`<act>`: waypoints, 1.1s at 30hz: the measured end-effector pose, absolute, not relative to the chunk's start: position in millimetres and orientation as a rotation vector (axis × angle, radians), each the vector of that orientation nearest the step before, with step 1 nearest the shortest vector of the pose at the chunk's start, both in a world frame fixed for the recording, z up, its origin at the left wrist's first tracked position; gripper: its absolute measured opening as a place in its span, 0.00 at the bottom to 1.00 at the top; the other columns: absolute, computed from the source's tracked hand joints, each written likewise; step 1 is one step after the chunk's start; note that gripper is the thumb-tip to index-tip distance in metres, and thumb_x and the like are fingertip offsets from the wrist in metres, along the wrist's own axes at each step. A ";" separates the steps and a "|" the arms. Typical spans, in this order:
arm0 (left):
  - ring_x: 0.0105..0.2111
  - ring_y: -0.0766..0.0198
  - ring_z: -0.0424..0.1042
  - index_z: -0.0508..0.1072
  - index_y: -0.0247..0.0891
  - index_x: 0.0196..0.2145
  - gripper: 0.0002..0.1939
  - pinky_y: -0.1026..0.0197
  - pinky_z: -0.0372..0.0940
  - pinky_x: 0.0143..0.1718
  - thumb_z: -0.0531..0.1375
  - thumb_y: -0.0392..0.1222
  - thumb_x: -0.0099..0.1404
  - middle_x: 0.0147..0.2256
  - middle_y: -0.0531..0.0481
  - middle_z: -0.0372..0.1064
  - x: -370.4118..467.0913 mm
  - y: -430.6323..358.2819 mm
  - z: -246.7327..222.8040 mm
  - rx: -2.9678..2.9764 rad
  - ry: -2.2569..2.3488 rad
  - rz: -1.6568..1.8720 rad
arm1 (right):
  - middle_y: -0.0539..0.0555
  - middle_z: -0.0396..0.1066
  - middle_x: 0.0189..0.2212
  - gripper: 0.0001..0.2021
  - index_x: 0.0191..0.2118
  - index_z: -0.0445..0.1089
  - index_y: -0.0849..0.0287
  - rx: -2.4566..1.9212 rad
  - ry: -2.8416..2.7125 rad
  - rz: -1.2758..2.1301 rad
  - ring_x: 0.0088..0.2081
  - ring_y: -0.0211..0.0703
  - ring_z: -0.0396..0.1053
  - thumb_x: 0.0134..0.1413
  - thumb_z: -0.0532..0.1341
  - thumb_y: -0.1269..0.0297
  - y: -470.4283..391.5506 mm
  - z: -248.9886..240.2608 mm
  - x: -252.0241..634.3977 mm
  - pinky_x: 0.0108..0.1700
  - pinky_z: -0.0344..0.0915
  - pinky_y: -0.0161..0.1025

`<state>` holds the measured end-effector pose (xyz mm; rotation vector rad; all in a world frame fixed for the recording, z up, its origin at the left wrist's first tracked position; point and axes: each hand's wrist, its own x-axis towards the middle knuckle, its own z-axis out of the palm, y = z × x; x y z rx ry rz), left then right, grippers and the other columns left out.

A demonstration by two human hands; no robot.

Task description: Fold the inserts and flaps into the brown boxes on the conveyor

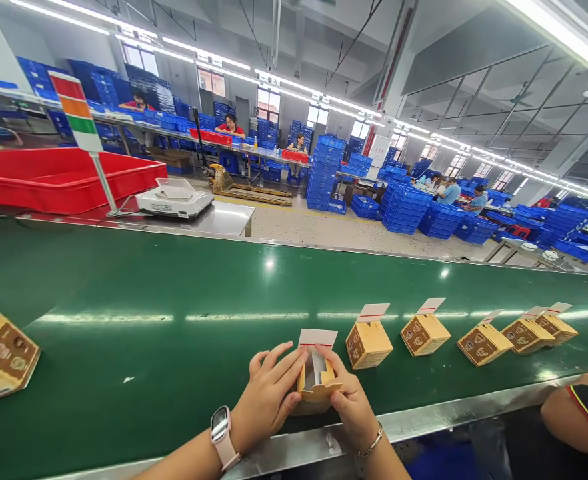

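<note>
Between my two hands, near the front edge of the green conveyor belt [184, 373], is a small cardboard box [318, 395] with its top open. A white flap with a red line stands up at its back, and something pale shows inside. My left hand [274, 387], with a pink-strapped watch on the wrist, presses its fingers and thumb against the left side. My right hand [349, 393], with a bracelet, grips the right side, thumb at the front flap and forefinger at the back. The box's bottom is partly hidden.
Several yellow-and-brown boxes [369, 345] with raised white flaps stand along the belt to the right; another box [4, 357] is at far left. Beyond the belt are a red tray [69, 200] and a scale [174, 203]. A co-worker's arm [579, 413] is at right.
</note>
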<state>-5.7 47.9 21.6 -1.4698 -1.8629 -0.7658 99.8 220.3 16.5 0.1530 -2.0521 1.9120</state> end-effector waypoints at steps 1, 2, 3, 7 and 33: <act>0.53 0.55 0.61 0.52 0.34 0.65 0.26 0.55 0.50 0.49 0.40 0.48 0.75 0.53 0.45 0.68 -4.2 49.0 20.1 -1.486 -1.855 -0.794 | 0.59 0.63 0.60 0.26 0.23 0.77 0.56 0.117 -2.020 1.905 0.57 0.57 0.65 0.52 0.60 0.36 220.8 13.9 100.5 0.59 0.61 0.50; 0.54 0.55 0.61 0.52 0.34 0.65 0.25 0.55 0.51 0.49 0.40 0.46 0.75 0.54 0.45 0.67 -2.6 50.3 19.1 -1.502 -1.852 -0.814 | 0.59 0.65 0.58 0.26 0.22 0.77 0.56 0.061 -1.983 1.883 0.56 0.57 0.66 0.52 0.60 0.37 220.7 10.8 100.9 0.58 0.62 0.49; 0.54 0.55 0.60 0.54 0.35 0.64 0.24 0.55 0.51 0.48 0.41 0.45 0.75 0.54 0.45 0.66 -1.0 51.8 18.6 -1.517 -1.858 -0.821 | 0.60 0.68 0.56 0.25 0.23 0.77 0.56 -0.014 -1.941 1.852 0.54 0.56 0.67 0.52 0.61 0.38 220.3 7.5 101.2 0.57 0.63 0.49; 0.57 0.50 0.57 0.68 0.41 0.54 0.21 0.52 0.52 0.45 0.42 0.43 0.74 0.56 0.47 0.65 3.9 61.9 20.6 -1.588 -1.934 -0.818 | 0.62 0.71 0.51 0.22 0.23 0.78 0.56 -0.255 -1.822 1.763 0.52 0.57 0.68 0.52 0.63 0.41 219.2 0.6 104.3 0.55 0.64 0.49; 0.51 0.48 0.60 0.70 0.44 0.49 0.18 0.49 0.56 0.42 0.56 0.33 0.61 0.52 0.51 0.68 40.9 109.5 27.2 -1.707 -2.121 -0.965 | 0.48 0.72 0.33 0.34 0.49 0.58 0.54 -0.975 -1.521 2.146 0.34 0.44 0.72 0.28 0.65 0.65 251.5 49.1 121.8 0.35 0.66 0.36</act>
